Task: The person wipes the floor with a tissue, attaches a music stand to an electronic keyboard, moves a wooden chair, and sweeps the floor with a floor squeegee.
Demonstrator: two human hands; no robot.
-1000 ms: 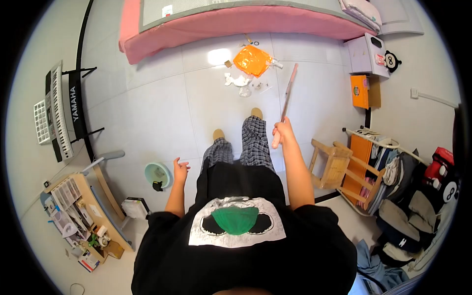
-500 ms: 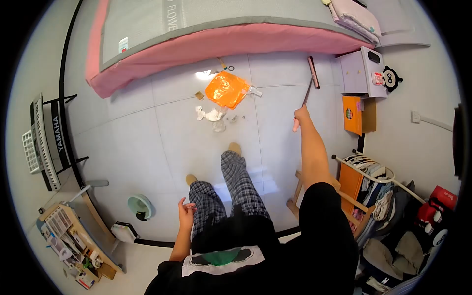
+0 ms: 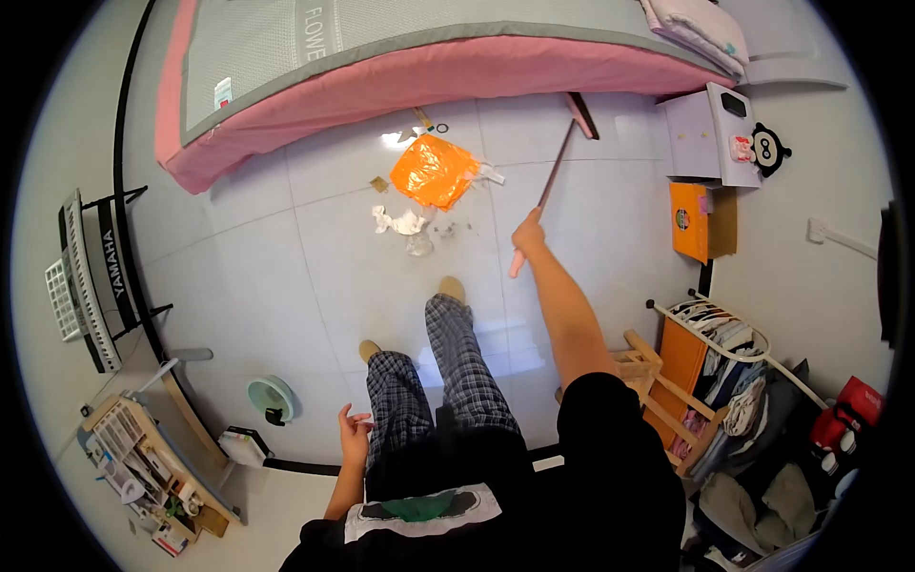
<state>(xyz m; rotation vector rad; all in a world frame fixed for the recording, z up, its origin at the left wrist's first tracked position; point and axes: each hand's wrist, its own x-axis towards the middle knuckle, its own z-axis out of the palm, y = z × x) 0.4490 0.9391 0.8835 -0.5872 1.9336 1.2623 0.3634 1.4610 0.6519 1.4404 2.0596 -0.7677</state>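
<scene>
Long-handled sweeper (image 3: 559, 162), probably light and stiff.
Nearest, the left hand (image 3: 355, 431) looks empty, fingers loosely spread; the right hand (image 3: 527, 234) grips above the pink handle end (image 3: 516, 264), seemingly the surest hold; the head (image 3: 583, 116) angles beside the bed skirt (image 3: 381, 86), perhaps softer-edged.

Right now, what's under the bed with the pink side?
The pink cloth hides what's under the bed, so I can't tell. The sweeper's head reaches the cloth's edge, but whether its far end goes underneath isn't clear.
</scene>
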